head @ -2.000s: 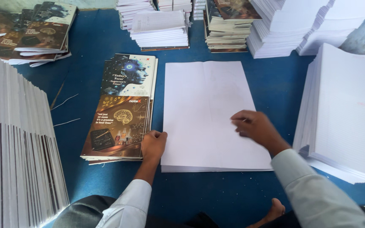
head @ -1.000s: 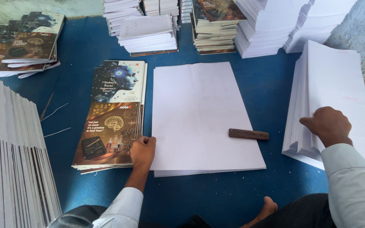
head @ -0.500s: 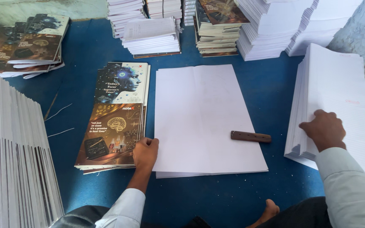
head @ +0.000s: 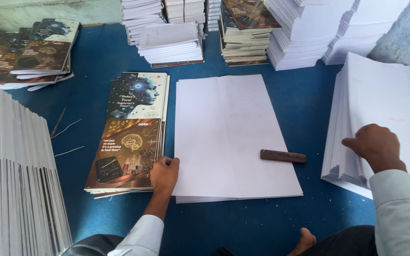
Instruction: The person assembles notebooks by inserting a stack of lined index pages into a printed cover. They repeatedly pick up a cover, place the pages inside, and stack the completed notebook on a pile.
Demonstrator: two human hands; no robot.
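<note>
Fingers of right hand (head: 376,146) half-buried in paper stack (head: 380,109), grip unclear.

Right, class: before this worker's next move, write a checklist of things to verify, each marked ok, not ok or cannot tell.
1. Right hand on the tall white sheet stack: ok.
2. Sheets gripped: cannot tell.
3. Left hand steadies the flat white sheet pile: ok.
4. Brown folding stick lies on that pile: ok.
5. Printed cover stack lies beside the pile: ok.
6. Blue surface under the pile: ok.
</note>
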